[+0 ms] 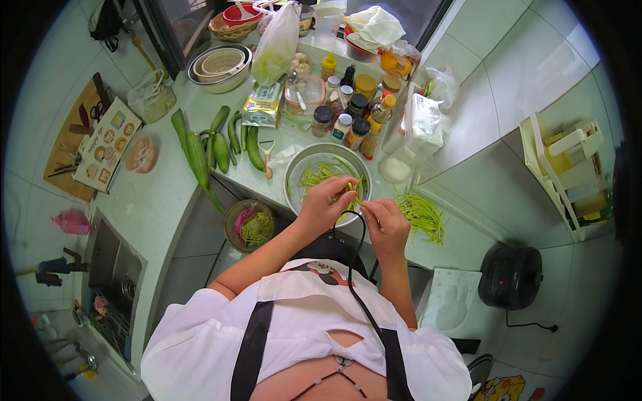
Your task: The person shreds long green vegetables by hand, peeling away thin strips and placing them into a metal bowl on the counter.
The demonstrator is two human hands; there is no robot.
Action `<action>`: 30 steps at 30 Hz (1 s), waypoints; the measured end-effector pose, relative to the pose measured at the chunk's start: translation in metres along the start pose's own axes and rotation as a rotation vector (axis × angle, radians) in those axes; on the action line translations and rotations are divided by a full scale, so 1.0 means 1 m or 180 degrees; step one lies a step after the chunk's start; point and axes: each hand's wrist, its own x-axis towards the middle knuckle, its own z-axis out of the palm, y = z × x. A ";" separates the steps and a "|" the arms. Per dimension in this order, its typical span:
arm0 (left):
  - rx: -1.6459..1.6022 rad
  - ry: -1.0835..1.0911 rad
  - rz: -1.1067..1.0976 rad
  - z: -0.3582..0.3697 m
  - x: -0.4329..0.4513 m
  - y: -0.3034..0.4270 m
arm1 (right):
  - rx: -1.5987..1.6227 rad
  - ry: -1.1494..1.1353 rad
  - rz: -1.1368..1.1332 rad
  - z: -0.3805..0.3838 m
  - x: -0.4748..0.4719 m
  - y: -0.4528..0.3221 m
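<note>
Over a round metal basin (367, 169), my left hand (326, 204) pinches a short length of green vegetable stem (358, 201) between thumb and fingers. My right hand (386, 223) grips the same stem's lower end, just beside the basin's right rim. Cut pieces of green stem (318, 173) lie in the basin, partly hidden by my left hand. To the right, a heap of long uncut green stems (421, 215) rests on the counter. Below the counter edge at left stands a bin (230, 233) holding green scraps and something pink.
Green gourds (195, 150) and a peeler (268, 158) lie left of the basin. Several seasoning jars (357, 106) crowd behind it. A black cable (362, 235) hangs in front of me. A sink (113, 280) is at far left, a black electric cooker (510, 276) at right.
</note>
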 end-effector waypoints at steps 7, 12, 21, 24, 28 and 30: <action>-0.0060 0.0056 -0.0145 0.002 -0.004 -0.008 | 0.0085 -0.0066 0.0099 0.003 -0.001 -0.001; 0.0250 -0.0053 -0.0108 -0.003 -0.001 -0.006 | 0.0593 -0.0084 0.0617 0.001 -0.001 -0.004; 0.1667 -0.0452 0.0980 0.009 -0.016 -0.012 | 0.0676 0.0185 0.0916 0.002 0.001 0.002; 0.1869 -0.0685 0.0504 0.001 -0.022 -0.024 | 0.2656 0.0531 0.1960 0.005 0.003 0.020; 0.2443 -0.0365 -0.0208 -0.032 -0.049 -0.061 | 0.3665 0.0732 0.2129 0.004 0.009 0.031; 0.2650 -0.0158 -0.0639 -0.059 -0.071 -0.083 | 0.3754 0.0687 0.2193 0.006 0.011 0.029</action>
